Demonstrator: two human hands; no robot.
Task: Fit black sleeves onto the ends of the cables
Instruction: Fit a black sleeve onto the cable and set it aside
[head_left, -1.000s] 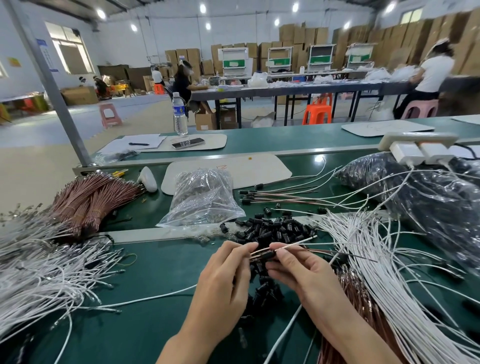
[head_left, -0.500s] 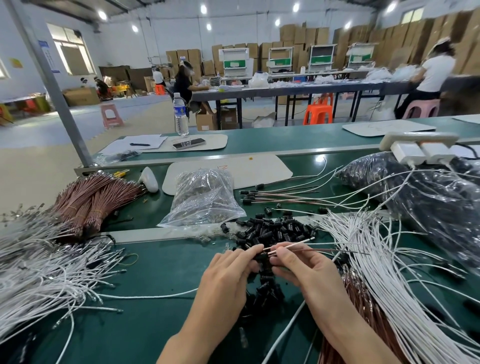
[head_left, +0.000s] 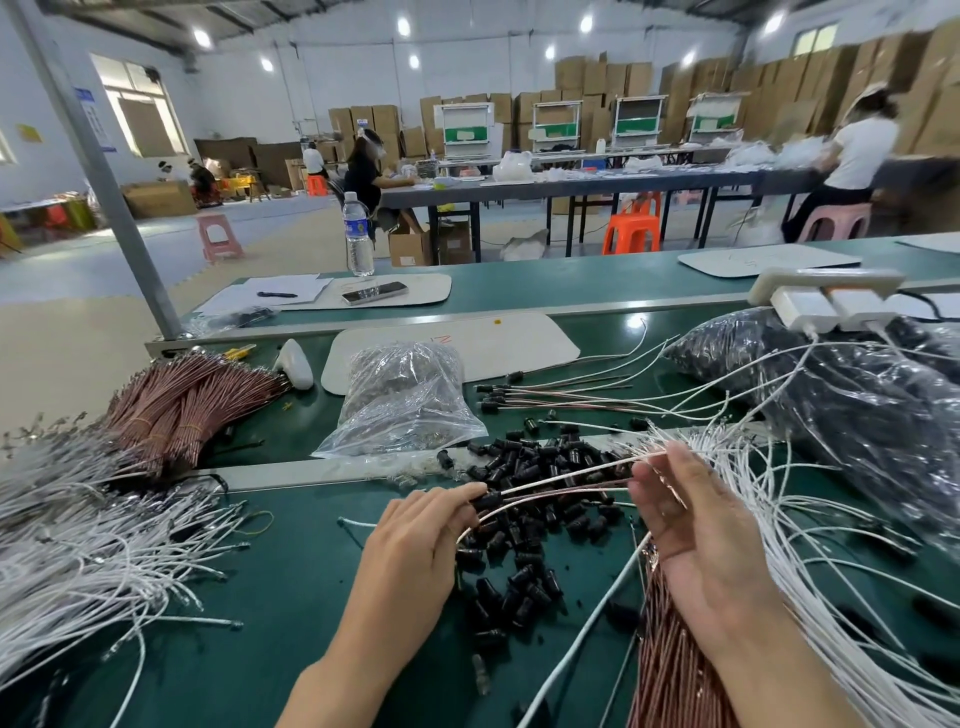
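Note:
My left hand (head_left: 415, 545) pinches a black sleeve (head_left: 488, 501) seated on the ends of a white and a brown cable (head_left: 566, 475). Those cables run right into my right hand (head_left: 696, 530), which grips them loosely between thumb and fingers, palm turned left. Loose black sleeves (head_left: 530, 566) lie heaped on the green table between and beyond my hands. Several cables with sleeves fitted (head_left: 545, 397) lie further back. A bundle of brown cables (head_left: 670, 654) lies under my right wrist, and white cables (head_left: 810, 545) fan out to its right.
More white cables (head_left: 78, 551) and a tied brown bundle (head_left: 182, 405) fill the left side. A clear plastic bag (head_left: 405, 410) sits behind the sleeves, a large bag of black parts (head_left: 862, 400) at right, a power strip (head_left: 826, 299) above it. People work at far tables.
My hands have drawn apart. The right hand slid rightward along the cables, while the left hand kept the sleeved ends and shifted slightly left.

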